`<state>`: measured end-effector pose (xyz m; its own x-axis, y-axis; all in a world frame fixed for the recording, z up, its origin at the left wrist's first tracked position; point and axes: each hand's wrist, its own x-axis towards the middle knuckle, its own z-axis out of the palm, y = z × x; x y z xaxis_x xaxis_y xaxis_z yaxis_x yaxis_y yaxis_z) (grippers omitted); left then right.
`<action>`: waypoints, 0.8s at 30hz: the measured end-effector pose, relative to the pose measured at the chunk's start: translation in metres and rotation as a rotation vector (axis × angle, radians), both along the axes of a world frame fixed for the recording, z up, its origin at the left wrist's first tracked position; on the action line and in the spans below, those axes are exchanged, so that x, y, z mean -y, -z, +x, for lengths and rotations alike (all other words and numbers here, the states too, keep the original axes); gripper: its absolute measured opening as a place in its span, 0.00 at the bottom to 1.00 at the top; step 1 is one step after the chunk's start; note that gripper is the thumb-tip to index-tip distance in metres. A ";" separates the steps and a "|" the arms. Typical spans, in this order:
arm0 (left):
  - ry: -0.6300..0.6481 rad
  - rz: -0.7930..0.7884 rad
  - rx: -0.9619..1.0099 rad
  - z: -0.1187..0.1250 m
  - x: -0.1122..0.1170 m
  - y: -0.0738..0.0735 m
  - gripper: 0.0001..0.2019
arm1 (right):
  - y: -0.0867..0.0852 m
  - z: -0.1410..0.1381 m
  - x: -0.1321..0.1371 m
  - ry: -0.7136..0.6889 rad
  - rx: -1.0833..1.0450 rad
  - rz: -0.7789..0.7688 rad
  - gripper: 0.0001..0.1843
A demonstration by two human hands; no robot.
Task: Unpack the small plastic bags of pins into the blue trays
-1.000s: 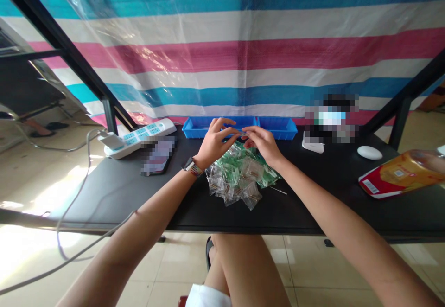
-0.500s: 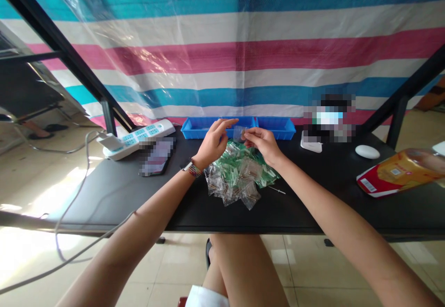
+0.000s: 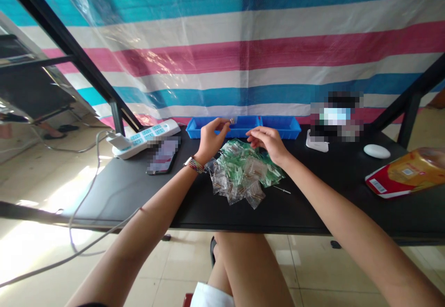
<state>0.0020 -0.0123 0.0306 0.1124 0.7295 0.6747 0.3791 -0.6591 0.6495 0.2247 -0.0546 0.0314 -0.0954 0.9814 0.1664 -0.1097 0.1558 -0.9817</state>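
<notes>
My left hand (image 3: 209, 138) is raised over the left blue tray (image 3: 194, 132) and pinches a small clear packet (image 3: 231, 121) at its fingertips. A banded watch sits on that wrist. My right hand (image 3: 268, 142) hovers just above the pile of small clear and green bags (image 3: 243, 172) on the black table (image 3: 114, 186). Its fingers are curled together, and I cannot make out whether anything is in them. The two hands are a short gap apart.
A second blue tray (image 3: 280, 127) adjoins the first at the back. A white power strip (image 3: 146, 136) and a phone (image 3: 162, 156) lie to the left. A white mouse (image 3: 377, 151) and a red-yellow packet (image 3: 406, 173) lie to the right. A thin pin (image 3: 282, 189) lies beside the pile.
The hands have parted. My left hand has carried the small packet up and back over the blue tray, while my right hand has dropped slightly toward the pile.
</notes>
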 end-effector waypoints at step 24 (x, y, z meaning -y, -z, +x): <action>0.010 -0.300 0.389 -0.016 -0.024 0.005 0.26 | 0.021 -0.004 -0.002 -0.110 0.818 0.675 0.10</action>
<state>-0.0141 0.0114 0.0255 -0.0985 0.8984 0.4281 0.0648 -0.4235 0.9036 0.2203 -0.0530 0.0103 -0.5069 0.6893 0.5176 0.4976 0.7243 -0.4772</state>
